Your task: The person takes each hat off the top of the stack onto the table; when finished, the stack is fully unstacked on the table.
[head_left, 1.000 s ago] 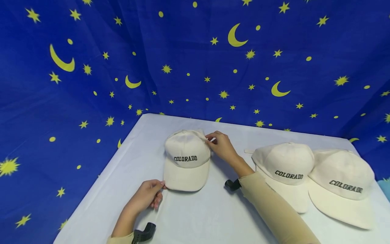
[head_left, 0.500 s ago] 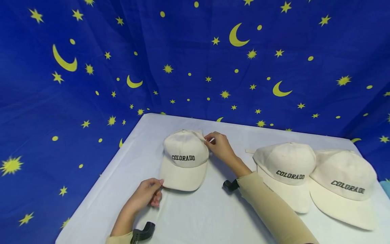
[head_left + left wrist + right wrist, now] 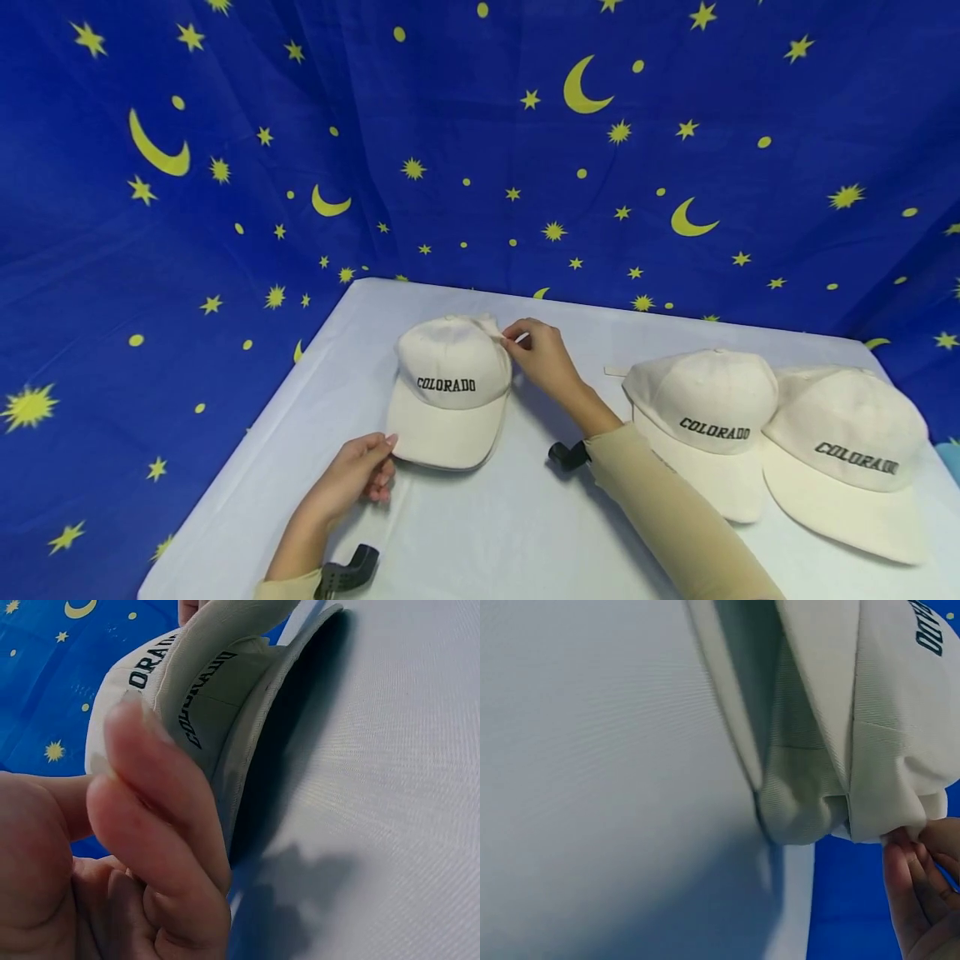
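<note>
A cream baseball cap point(image 3: 447, 429) lettered COLORADO is toward the left of the table, brim facing me. My left hand point(image 3: 348, 475) pinches the left front corner of its brim between thumb and fingers. At the far right side of the crown, my right hand point(image 3: 542, 357) pinches the fabric near the back edge. The left wrist view reveals a second cap point(image 3: 217, 709) with the same lettering beneath the held one, its brim point(image 3: 251, 742) against the cloth. From the head this lower cap is mostly covered. In the right wrist view, fingertips point(image 3: 904, 840) grip the upper cap's bunched rear edge.
Two more cream COLORADO caps, one nearer point(image 3: 705, 408) and one farther right point(image 3: 847, 442), overlap on the right. The first has a strap point(image 3: 616, 372) sticking out leftward. A white-covered table point(image 3: 480, 542) stands before a blue starry curtain point(image 3: 480, 108).
Both hands keep their grip while the held cap shifts slightly left and away from me. The caps on the right stay put.
</note>
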The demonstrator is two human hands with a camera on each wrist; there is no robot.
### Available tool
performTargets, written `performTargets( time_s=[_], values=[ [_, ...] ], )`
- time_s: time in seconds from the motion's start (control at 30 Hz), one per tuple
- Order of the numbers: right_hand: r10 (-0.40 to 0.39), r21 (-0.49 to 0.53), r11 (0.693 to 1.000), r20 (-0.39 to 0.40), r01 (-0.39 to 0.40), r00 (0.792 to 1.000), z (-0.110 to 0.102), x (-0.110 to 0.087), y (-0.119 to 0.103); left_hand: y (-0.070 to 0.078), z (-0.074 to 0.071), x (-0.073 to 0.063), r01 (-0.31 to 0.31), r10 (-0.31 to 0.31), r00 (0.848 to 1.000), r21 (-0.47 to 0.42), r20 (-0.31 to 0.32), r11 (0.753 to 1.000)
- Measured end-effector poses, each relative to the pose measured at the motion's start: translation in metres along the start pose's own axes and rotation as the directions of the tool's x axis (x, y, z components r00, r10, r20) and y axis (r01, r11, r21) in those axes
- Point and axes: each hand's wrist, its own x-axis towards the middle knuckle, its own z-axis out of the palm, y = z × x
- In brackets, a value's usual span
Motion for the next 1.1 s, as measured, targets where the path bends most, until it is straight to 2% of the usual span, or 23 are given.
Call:
performTargets(
  time_s=[0.17,0.43,0.63,1.1],
  values=[
    [-0.004,0.022,1.000,-0.008,0.004,1.000,-0.006,0.000,-0.007,0.002,0.001,-0.002,-0.006,0.006,1.000,-0.003,-0.014,1.000],
    [-0.009,0.152,0.988,-0.025,0.012,1.000,-0.015,-0.001,-0.017,0.007,0.005,-0.007,-0.019,0.019,0.999,-0.007,-0.038,1.000],
    [-0.018,0.151,0.988,-0.050,0.025,0.999,-0.025,-0.002,-0.026,0.015,0.009,-0.011,-0.043,0.043,0.999,0.005,-0.032,0.999],
    [-0.014,0.160,0.987,-0.067,0.025,0.998,-0.052,-0.009,-0.032,0.028,0.020,-0.015,-0.086,0.088,0.995,0.037,-0.038,0.996]
  ],
)
